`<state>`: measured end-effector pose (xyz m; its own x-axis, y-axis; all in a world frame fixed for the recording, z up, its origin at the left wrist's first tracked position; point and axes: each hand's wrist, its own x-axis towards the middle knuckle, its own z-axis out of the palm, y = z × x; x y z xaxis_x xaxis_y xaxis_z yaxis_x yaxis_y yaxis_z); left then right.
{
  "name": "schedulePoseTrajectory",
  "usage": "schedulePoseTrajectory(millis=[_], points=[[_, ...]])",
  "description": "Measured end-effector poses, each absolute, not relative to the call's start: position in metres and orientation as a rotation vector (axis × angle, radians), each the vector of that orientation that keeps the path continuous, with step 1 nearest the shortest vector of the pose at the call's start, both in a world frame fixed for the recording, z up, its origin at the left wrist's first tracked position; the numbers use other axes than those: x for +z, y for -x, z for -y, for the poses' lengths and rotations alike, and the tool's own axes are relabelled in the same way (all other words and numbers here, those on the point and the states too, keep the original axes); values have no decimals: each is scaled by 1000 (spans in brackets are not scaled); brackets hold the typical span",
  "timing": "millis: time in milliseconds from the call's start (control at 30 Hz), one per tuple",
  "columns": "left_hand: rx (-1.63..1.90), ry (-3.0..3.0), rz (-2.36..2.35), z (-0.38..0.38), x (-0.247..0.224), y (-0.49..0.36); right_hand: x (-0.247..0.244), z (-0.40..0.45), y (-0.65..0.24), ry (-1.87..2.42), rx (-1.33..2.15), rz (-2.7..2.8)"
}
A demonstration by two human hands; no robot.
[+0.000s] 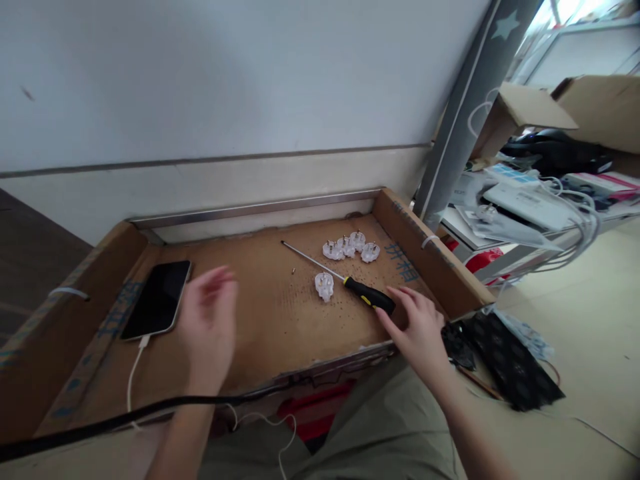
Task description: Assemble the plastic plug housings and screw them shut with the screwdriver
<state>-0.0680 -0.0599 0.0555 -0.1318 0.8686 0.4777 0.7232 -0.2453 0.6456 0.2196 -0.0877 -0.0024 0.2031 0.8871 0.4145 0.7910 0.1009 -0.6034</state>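
A screwdriver (369, 293) with a black-and-yellow handle lies on the cardboard-lined tray (260, 293), its shaft pointing to the far left. At the handle's end, my right hand (417, 323) has its thumb and fingers around it. My left hand (210, 320) is smeared by motion beside the phone, its fingers seeming curled; whether anything is in them does not show. Left of the handle sits a clear plastic plug piece (325, 285). Several similar clear plugs (346, 247) with metal pins up are grouped farther back. A tiny metal piece (293, 271), perhaps a screw, lies near the shaft.
A black phone (159, 300) with a white cable (133, 380) lies at the left. Cardboard walls (430, 257) edge the tray. A black cable (190, 401) crosses its front. A grey post (450, 120) and a cluttered shelf (530, 207) stand at the right.
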Motion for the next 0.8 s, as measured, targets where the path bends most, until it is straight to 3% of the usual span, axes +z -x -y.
schedulePoseTrajectory(millis=[100,200,467,567,800], points=[[1070,-2229,-1535,31,47,41,-8,76,-213,1640,242,1670],[805,-2391,-1309,6,33,19,16,76,-213,1541,270,1634],[837,-2319,-1348,4,11,23,119,60,-192,998,166,1120],[779,-2364,-1317,5,13,25,111,62,-185,986,122,1048],[696,-2385,-1337,4,11,27,44,132,-200,1112,63,781]])
